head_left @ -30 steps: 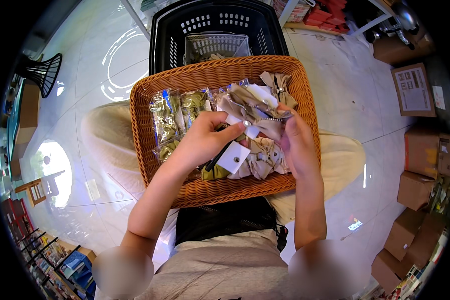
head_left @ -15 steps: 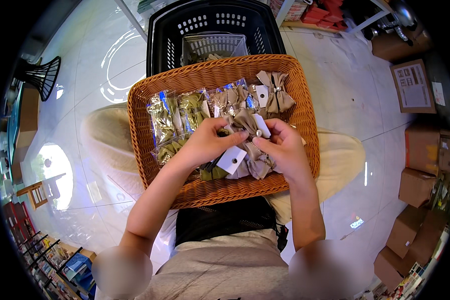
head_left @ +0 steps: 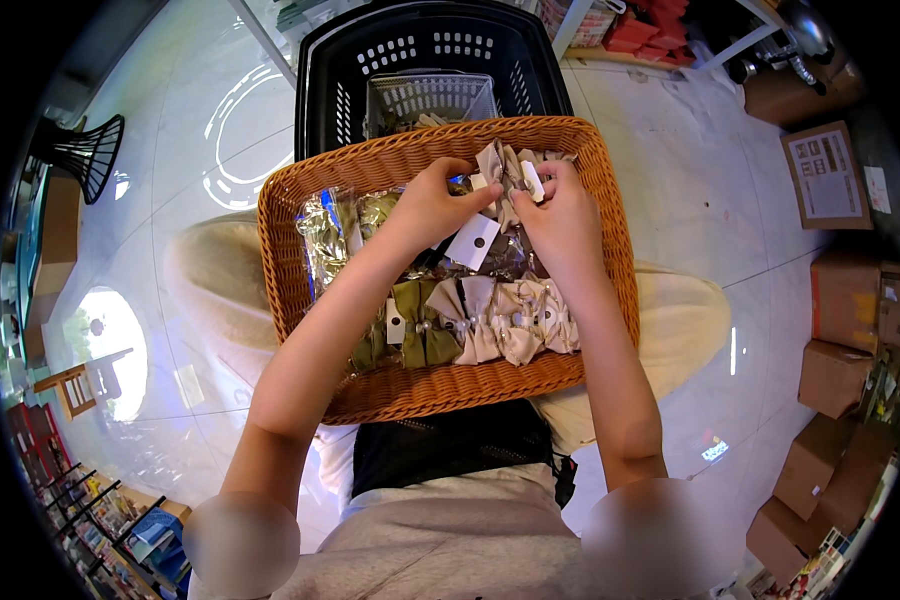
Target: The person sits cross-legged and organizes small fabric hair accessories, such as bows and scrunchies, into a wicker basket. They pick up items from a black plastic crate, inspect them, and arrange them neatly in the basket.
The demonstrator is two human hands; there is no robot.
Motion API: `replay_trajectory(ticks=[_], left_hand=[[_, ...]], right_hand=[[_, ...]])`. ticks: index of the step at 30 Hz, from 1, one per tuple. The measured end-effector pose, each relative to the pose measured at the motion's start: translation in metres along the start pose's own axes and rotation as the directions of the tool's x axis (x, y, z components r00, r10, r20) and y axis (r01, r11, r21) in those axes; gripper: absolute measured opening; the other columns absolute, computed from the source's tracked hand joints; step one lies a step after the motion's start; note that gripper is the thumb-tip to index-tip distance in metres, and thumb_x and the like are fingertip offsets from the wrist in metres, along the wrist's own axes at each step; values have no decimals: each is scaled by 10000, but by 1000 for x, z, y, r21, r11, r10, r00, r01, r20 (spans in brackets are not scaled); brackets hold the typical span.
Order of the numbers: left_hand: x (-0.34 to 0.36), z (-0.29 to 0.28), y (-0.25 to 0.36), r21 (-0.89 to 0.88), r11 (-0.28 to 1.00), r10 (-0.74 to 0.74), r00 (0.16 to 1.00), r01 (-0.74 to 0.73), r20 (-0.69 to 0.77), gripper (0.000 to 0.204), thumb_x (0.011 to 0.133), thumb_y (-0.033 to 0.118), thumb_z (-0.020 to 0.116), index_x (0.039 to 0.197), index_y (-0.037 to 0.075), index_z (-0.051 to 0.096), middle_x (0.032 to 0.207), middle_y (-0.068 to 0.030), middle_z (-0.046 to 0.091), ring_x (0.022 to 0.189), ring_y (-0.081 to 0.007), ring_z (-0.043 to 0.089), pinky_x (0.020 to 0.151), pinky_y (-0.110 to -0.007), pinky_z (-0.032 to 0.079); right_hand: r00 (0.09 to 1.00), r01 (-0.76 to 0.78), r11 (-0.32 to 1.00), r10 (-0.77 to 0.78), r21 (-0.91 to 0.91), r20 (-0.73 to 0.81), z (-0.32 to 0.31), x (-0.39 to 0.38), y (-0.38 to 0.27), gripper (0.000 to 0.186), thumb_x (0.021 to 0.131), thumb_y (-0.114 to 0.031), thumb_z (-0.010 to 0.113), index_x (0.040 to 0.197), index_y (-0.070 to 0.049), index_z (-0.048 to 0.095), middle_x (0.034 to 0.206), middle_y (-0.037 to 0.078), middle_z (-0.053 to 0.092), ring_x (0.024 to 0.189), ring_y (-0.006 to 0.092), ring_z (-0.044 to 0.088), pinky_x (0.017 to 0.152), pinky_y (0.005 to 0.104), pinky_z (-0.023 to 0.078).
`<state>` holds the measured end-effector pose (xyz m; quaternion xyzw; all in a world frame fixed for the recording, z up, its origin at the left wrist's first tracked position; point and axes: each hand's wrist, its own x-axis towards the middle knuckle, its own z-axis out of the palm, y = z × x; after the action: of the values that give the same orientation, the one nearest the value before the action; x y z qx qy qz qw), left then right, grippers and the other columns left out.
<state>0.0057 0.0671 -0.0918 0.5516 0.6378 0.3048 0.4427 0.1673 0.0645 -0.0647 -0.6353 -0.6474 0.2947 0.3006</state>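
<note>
My left hand (head_left: pixel 440 205) and my right hand (head_left: pixel 560 213) pinch a taupe fabric hair bow (head_left: pixel 497 172) between them, over the far right part of an orange-brown wicker basket (head_left: pixel 618 240). Bits of white card show beside the bow, and a larger white card (head_left: pixel 473 242) with a dark round hole hangs under my left fingers; which bow it belongs to, I cannot tell. In the basket's near row lie an olive green bow (head_left: pixel 428 322) and several beige bows (head_left: pixel 515 320). Clear-wrapped olive bows (head_left: pixel 325 232) fill the left side. My arms and hands hide part of the contents.
The basket rests across my lap. Beyond it stands a black plastic basket (head_left: pixel 430 25) holding a smaller grey mesh basket (head_left: pixel 435 95). Cardboard boxes (head_left: pixel 828 175) line the right side of the tiled floor (head_left: pixel 690 190). A black wire stool (head_left: pixel 95 155) stands at the far left.
Both hands have moved away from me with the hair bow, from the basket's middle to its far right part. The near row of bows is now uncovered.
</note>
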Motion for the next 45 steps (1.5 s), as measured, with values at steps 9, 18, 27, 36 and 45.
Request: replay_trajectory(ticks=[9, 18, 27, 36, 45], left_hand=[[-6, 7, 25, 389, 918, 87, 996, -73, -20, 491, 718, 381, 696, 973, -17, 562, 761, -212, 632, 748, -360, 626, 663, -420, 499], [-20, -23, 20, 69, 991, -115, 993, 113, 27, 472, 812, 213, 626, 1208, 29, 447, 1087, -150, 577, 915, -201, 616, 710, -309, 504], [-124, -62, 18, -88, 764, 645, 759, -639, 87, 324, 674, -79, 600, 974, 43, 605, 985, -61, 595, 911, -197, 580, 770, -324, 488], [-162, -94, -31, 635, 248, 911, 400, -732, 104, 230, 553, 72, 745, 754, 32, 640, 898, -39, 630, 839, -208, 576, 754, -333, 506], [-129, -118, -44, 697, 620, 423, 902, -360, 89, 323, 677, 74, 627, 996, 53, 587, 1028, -54, 561, 971, -231, 538, 817, -337, 460]], right_hand=[[978, 187, 913, -208, -362, -20, -1, -13, 2, 203, 795, -152, 622, 937, -12, 583, 929, 140, 559, 754, 318, 582, 667, 398, 461], [965, 221, 906, -256, -360, -53, -23, -32, -29, 306, 798, -181, 633, 1027, 7, 554, 922, 114, 539, 753, 272, 594, 658, 351, 490], [805, 293, 855, -462, 428, 372, 1, -67, -41, 293, 693, 11, 650, 980, -1, 595, 946, 124, 591, 854, 284, 594, 754, 350, 471], [848, 385, 863, -470, 326, 243, 17, -71, -50, 234, 735, 33, 626, 964, 0, 588, 968, 109, 570, 819, 231, 587, 739, 313, 477], [810, 400, 869, -484, 293, 330, 22, -70, -63, 266, 761, 9, 614, 1020, -5, 560, 1026, 106, 545, 835, 214, 584, 768, 309, 464]])
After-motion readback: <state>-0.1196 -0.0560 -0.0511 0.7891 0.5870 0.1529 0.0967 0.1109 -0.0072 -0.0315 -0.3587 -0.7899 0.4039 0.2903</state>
